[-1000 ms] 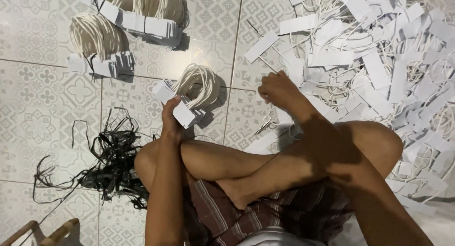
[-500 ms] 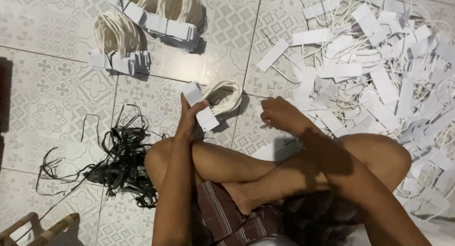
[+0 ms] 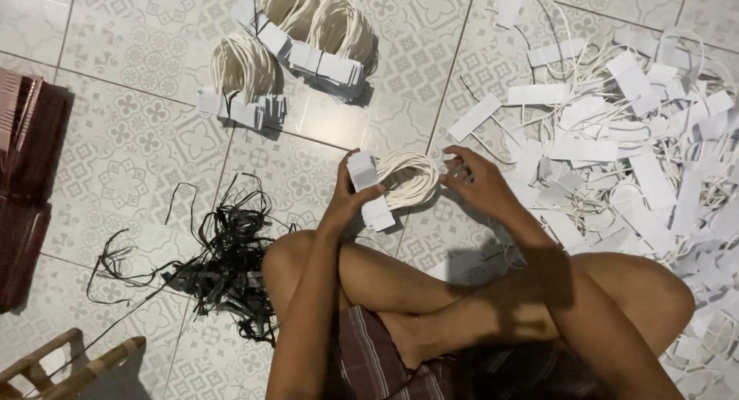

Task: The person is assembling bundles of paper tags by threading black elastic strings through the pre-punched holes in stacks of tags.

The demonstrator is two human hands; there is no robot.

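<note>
- Where the head view looks down on a patterned tiled floor (image 3: pixel 115 138), a person sits cross-legged, both hands out in front of the knees.
- Left hand (image 3: pixel 348 198): fingers closed on a stack of white paper tags (image 3: pixel 369 190), held upright just above the floor.
- Cream string loops (image 3: pixel 408 178): hanging from the tag stack, lying between the two hands.
- Right hand (image 3: pixel 479 183): fingertips pinched together at the loops' right side; whether they actually grip a string cannot be told.
- Finished tag bundles (image 3: pixel 292 53): three, near the floor's top edge, well apart from the hands.
- Loose white tags (image 3: pixel 616 146): a heap along the right edge, just beside the right hand.
- Black strip tangle (image 3: pixel 219 265): beside the left knee.
- Wooden frame (image 3: pixel 69 365): bottom-left corner.
</note>
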